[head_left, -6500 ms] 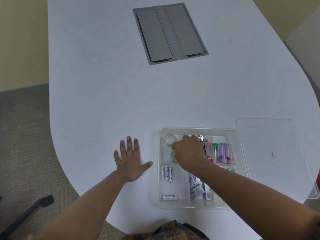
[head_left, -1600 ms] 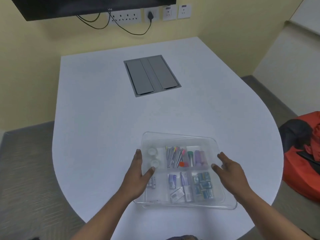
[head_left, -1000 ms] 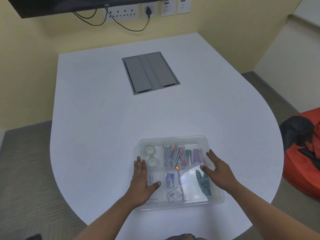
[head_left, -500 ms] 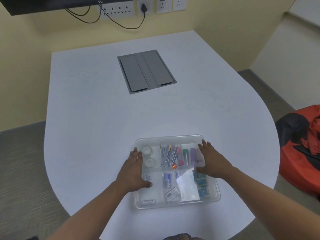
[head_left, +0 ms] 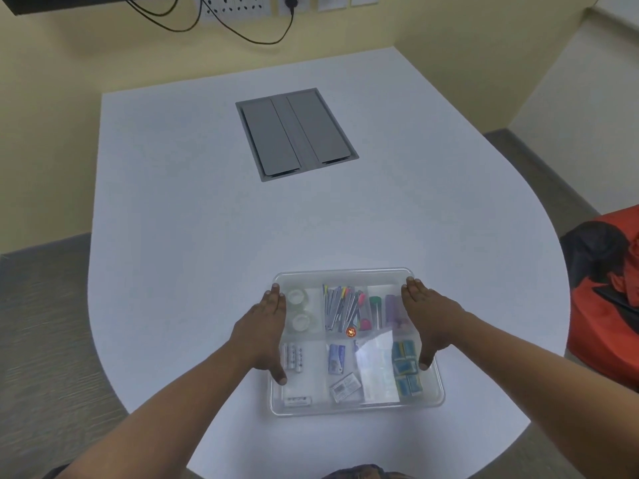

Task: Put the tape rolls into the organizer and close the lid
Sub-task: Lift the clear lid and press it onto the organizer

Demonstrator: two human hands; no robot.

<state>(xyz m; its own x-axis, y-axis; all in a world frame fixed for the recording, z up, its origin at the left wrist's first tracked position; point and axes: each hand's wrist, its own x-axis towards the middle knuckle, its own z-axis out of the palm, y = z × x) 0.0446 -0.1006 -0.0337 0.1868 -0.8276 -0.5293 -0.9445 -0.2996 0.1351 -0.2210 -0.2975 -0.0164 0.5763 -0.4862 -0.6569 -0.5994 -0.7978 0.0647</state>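
Observation:
The clear plastic organizer (head_left: 345,407) sits near the table's front edge with its transparent lid (head_left: 345,276) lying on top. Two clear tape rolls (head_left: 300,309) show through the lid in the back left compartment. My left hand (head_left: 264,331) lies flat along the organizer's left edge, fingers together and pointing away from me. My right hand (head_left: 427,318) lies flat along the right edge in the same way. Neither hand holds anything; both rest on the lid's rim.
Pens, small bottles, batteries and blue packets fill the other compartments. A grey cable hatch (head_left: 296,133) is set in the white table (head_left: 193,219) further back. A red and black bag (head_left: 608,292) lies on the floor at the right.
Both hands have slid outward from the lid's top to its left and right edges. Since the oldest frame the lid has gone from beside the organizer onto it.

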